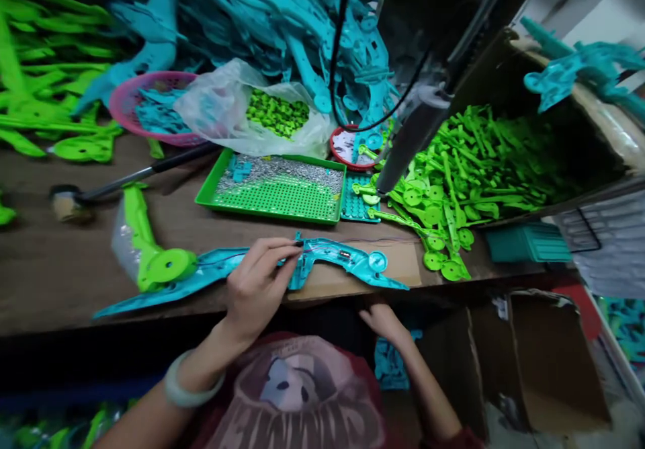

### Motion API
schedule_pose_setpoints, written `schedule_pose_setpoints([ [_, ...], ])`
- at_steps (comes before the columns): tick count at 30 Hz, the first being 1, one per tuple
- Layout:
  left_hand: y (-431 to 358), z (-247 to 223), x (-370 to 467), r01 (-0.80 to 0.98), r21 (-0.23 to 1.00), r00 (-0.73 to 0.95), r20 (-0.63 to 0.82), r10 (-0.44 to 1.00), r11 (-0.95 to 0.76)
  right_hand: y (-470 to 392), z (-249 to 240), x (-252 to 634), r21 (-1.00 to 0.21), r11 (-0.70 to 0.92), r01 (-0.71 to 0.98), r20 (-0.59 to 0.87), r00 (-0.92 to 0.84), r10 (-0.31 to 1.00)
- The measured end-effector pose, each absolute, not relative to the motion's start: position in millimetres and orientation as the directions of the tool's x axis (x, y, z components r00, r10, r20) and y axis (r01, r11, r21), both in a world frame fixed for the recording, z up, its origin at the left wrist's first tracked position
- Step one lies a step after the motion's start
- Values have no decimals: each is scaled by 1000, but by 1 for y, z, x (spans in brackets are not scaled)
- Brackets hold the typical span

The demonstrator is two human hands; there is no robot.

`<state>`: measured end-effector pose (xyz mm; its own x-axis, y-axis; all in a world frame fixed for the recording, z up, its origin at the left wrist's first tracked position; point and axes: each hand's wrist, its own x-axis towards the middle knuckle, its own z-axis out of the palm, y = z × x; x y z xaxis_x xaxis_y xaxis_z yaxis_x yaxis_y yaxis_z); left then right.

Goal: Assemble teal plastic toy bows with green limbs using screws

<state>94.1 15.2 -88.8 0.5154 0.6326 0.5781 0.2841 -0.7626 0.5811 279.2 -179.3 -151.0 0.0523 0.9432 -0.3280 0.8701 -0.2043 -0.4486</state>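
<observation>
A long blue plastic shell half (347, 255) lies along the table's front edge, its hollow side up, with thin wires and a small dark part inside it. My left hand (259, 281) is over its middle, thumb and fingers pinched on a small black part (298, 243) with a thin wire by it. A bright green plastic piece (168, 267) with a round disc sits on the shell's left end. My right hand (380, 318) hangs below the table edge, near my lap. Its fingers are partly lost in shadow, and I cannot see whether they hold anything.
Behind the shell stands a green perforated tray (272, 197) of small metal pieces. A hammer (136, 177) lies to the left. Green parts (443, 187) spill from a carton at right; blue shells (262, 19) are heaped behind. A dark tool (410, 140) hangs over the table.
</observation>
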Motion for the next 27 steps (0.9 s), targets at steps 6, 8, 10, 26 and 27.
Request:
schedule_pose_setpoints([
  [6,28,-93,100,274,522,540,612,578,-808,-246,-66,338,-620,-277,734,-215,181,960],
  [8,30,-95,100,283,550,524,598,607,-786,-233,-49,367,-418,-376,827,-4,413,911],
  [10,31,-95,99,292,599,510,562,651,-746,-209,-44,396,-111,-457,882,46,464,885],
  [26,-8,-38,143,-52,477,706,639,305,-877,-157,-55,447,21,-376,926,37,375,926],
  [27,-12,-32,156,-110,475,745,620,244,-873,-153,-58,447,36,-379,925,38,377,925],
])
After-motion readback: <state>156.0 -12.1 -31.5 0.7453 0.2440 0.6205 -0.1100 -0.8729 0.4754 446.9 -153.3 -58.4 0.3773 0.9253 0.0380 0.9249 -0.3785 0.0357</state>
